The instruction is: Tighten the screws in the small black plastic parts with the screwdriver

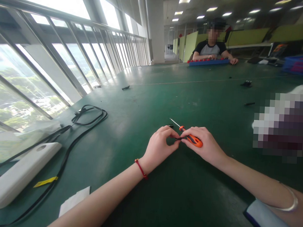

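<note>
My right hand (203, 140) is closed around an orange and black screwdriver (195, 141), whose thin metal shaft points up and left. Close to it, my left hand (161, 144) pinches a small black part (177, 139) between thumb and fingertips. The right fingertips meet this part too, so the two hands almost touch. What kind of part it is I cannot make out. Just beyond my left fingers lies another small black piece (170, 125) on the green table (131, 119), partly hidden by the hand.
At left are a white power strip (23, 174), a black cable (71, 146), yellow tape (45, 181) and white paper (76, 199). A metal railing (69, 31) borders the table. Across it, a person (211, 45) sits behind a blue tray (208, 62). A blue basket (300, 65) stands far right.
</note>
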### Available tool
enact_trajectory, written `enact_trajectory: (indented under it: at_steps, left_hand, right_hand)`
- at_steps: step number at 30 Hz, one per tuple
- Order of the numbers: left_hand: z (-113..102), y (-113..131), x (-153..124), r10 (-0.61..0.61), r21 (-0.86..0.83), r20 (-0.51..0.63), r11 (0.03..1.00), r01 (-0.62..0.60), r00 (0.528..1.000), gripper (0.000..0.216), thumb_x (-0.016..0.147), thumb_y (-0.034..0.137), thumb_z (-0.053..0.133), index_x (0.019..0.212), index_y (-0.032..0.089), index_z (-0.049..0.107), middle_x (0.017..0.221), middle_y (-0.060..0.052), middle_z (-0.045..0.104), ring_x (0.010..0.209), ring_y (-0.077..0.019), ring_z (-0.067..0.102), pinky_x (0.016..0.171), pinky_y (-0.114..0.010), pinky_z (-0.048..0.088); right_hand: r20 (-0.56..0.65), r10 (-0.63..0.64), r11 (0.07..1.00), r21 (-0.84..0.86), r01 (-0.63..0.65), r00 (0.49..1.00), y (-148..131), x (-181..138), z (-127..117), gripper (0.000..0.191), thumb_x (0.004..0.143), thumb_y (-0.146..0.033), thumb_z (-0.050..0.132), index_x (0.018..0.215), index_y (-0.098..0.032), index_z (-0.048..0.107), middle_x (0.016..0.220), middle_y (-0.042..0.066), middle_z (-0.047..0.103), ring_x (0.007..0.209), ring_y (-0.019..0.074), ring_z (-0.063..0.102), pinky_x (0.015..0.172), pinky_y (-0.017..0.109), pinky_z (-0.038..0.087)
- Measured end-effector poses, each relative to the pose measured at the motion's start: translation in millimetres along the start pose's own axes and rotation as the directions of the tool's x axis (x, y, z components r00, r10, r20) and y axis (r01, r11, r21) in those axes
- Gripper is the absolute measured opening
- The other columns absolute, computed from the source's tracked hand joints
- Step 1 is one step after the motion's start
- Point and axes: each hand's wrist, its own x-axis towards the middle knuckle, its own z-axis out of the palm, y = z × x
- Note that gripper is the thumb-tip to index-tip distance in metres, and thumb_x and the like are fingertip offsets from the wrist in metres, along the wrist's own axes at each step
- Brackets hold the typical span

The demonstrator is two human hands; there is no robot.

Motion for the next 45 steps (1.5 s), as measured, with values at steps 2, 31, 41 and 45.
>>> enact_trajectory:
  at_steps: [2, 31, 41, 45]
  left_hand:
    - [2.1, -2.4, -0.9, 0.0, -0.021, 0.011, 1.0, 0.0, 1.0, 0.005, 0.074, 0.015, 0.066, 0.076, 0.019, 0.064, 0.083, -0.001, 0.066, 0.081, -0.0167, 0.062, 0.073, -0.028, 0.05]
    - [-10.0, -33.9, 25.4, -0.129, 0.211, -0.007, 0.969, 0.128, 0.992, 0.008, 0.078, 0.029, 0.067, 0.081, 0.024, 0.073, 0.113, -0.001, 0.068, 0.106, -0.023, 0.059, 0.094, -0.039, 0.046]
    - [-44.5, -51.1, 12.2, -0.184, 0.173, -0.05, 0.966, 0.19, 0.982, 0.014, 0.077, 0.031, 0.064, 0.078, 0.02, 0.073, 0.097, -0.003, 0.072, 0.09, -0.0202, 0.066, 0.091, -0.034, 0.049]
    - [-113.8, -88.0, -18.4, -0.363, 0.271, -0.211, 0.87, 0.411, 0.908, 0.028, 0.075, 0.044, 0.062, 0.085, 0.02, 0.074, 0.1, -0.005, 0.073, 0.094, -0.0233, 0.066, 0.087, -0.031, 0.05]
  right_hand:
    - [0.015, -0.023, 1.0, -0.005, 0.023, 1.0, 0.7, 0.2, -0.3, 0.004, 0.086, -0.025, 0.06, 0.088, -0.023, 0.063, 0.084, 0.001, 0.069, 0.081, 0.019, 0.062, 0.082, 0.038, 0.041]
    - [-0.054, 0.162, 0.986, 0.036, -0.16, 0.985, 0.8, -0.4, -2.4, 0.013, 0.084, -0.023, 0.057, 0.094, -0.02, 0.064, 0.089, 0.003, 0.067, 0.079, 0.0199, 0.061, 0.078, 0.038, 0.046]
    - [0.015, 0.238, 0.964, 0.121, -0.238, 0.971, 1.8, -0.1, -2.5, 0.016, 0.083, -0.028, 0.055, 0.093, -0.021, 0.065, 0.089, 0.004, 0.066, 0.077, 0.0205, 0.061, 0.075, 0.039, 0.048]
    - [0.048, 0.269, 0.949, 0.155, -0.273, 0.962, 1.7, -0.7, -0.6, 0.017, 0.083, -0.031, 0.055, 0.093, -0.022, 0.065, 0.091, 0.005, 0.066, 0.079, 0.021, 0.061, 0.074, 0.039, 0.049]
